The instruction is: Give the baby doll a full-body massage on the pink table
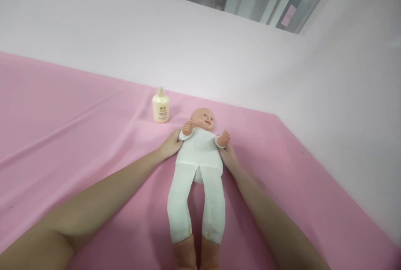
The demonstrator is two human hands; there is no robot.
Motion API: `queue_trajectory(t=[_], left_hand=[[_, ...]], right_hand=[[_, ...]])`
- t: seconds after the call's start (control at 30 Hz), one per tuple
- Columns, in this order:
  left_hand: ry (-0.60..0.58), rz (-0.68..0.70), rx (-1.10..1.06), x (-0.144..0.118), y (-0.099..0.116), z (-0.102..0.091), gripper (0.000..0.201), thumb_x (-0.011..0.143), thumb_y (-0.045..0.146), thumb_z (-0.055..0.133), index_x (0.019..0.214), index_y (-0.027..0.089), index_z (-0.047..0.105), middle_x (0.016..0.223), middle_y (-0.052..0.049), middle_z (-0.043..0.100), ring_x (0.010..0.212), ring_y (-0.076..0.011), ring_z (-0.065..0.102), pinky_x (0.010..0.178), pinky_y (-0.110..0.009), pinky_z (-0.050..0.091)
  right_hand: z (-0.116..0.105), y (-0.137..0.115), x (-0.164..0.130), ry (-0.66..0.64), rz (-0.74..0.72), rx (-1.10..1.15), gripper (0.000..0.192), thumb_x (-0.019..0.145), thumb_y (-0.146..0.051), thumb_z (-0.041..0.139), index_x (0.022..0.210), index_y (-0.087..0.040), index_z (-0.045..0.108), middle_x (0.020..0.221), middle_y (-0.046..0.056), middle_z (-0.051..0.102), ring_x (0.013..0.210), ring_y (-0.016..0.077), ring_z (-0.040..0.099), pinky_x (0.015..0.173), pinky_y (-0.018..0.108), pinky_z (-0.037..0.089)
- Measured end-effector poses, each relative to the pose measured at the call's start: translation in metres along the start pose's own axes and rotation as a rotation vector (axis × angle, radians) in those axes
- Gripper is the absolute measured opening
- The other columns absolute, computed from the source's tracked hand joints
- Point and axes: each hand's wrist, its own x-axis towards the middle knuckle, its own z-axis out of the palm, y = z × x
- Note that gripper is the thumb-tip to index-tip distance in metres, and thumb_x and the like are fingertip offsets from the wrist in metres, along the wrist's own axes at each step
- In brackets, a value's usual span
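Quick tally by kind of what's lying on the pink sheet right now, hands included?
Baby dolls: 1, the doll lying on its back in white clothes
Bottles: 1, the cream bottle standing upright beside the doll's head
Hands: 2, the left hand and the right hand, each against the doll's side
Total: 4

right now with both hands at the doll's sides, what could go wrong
1. The bottle stands upright just beyond the left hand; a sweep of that arm might tip it.
2. Both hands, the right hand too, sit at the torso of the doll, so head and legs are unsupported and may flop if lifted.
3. The pink cloth is already creased and could bunch further.
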Motion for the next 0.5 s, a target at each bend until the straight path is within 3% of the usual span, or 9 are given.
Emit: queue_trajectory(t=[0.5], left_hand=[[0.010, 0.000, -0.032, 0.0004, 0.0021, 0.0006, 0.051, 0.088, 0.020, 0.063, 0.139, 0.015, 0.060, 0.142, -0.013, 0.067, 0.131, -0.0327, 0.062, 0.118, -0.052, 0.047]], right_hand=[[-0.0002, -0.0016, 0.0007, 0.012, 0.044, 0.023, 0.067, 0.089, -0.044, 0.060, 0.152, -0.023, 0.053, 0.156, 0.011, 0.059, 0.153, 0.0343, 0.047, 0.127, 0.056, 0.041]])
